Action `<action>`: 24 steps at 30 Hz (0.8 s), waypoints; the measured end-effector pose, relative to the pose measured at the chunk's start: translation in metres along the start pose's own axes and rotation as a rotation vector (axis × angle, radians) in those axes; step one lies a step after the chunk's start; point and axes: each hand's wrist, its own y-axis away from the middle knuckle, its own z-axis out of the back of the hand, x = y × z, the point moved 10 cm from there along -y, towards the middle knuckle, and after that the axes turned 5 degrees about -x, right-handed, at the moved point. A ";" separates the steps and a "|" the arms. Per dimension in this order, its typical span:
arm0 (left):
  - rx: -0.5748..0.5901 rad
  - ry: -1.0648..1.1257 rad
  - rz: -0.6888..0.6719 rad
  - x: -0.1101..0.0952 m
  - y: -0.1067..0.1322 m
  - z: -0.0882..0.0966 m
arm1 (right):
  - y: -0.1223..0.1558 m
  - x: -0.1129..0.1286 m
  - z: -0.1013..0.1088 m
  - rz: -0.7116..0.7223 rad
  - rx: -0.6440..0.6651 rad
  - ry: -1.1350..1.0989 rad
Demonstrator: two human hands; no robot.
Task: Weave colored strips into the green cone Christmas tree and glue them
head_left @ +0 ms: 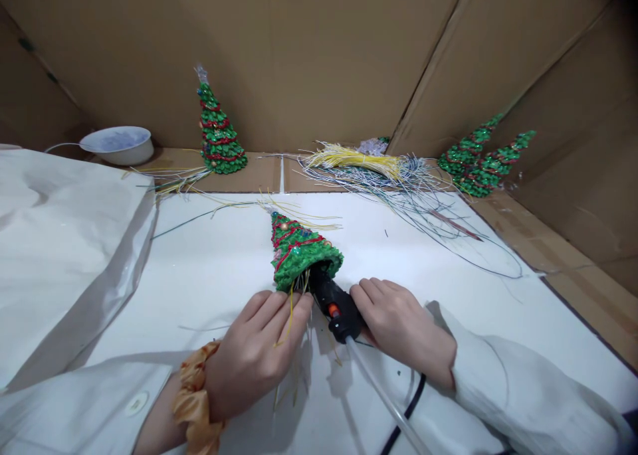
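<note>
A small green cone tree (298, 248) with red garland lies on its side on the white sheet (219, 269), its open base facing me. My left hand (259, 352) is closed on the base rim and on thin fibre strands that stick out of it. My right hand (399, 325) grips a black glue gun (337, 305), whose nose reaches into the tree's hollow base. A clear glue stick (379, 392) and a black cord (409, 412) trail back from the gun.
A finished tree (218, 136) stands at the back. Two more trees (481, 159) lie at the right. A bundle of yellow and grey fibre strands (379, 169) spreads over the back. A white bowl (119, 144) sits far left. Cardboard walls enclose the space.
</note>
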 end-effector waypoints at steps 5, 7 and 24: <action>0.020 0.046 0.014 0.000 0.002 -0.002 | 0.001 0.000 0.002 -0.002 -0.050 0.023; 0.012 0.045 0.014 0.001 0.003 -0.002 | 0.002 0.000 0.002 -0.006 -0.068 0.029; 0.010 0.062 0.001 -0.001 0.006 -0.005 | 0.005 -0.001 0.006 -0.012 -0.154 0.014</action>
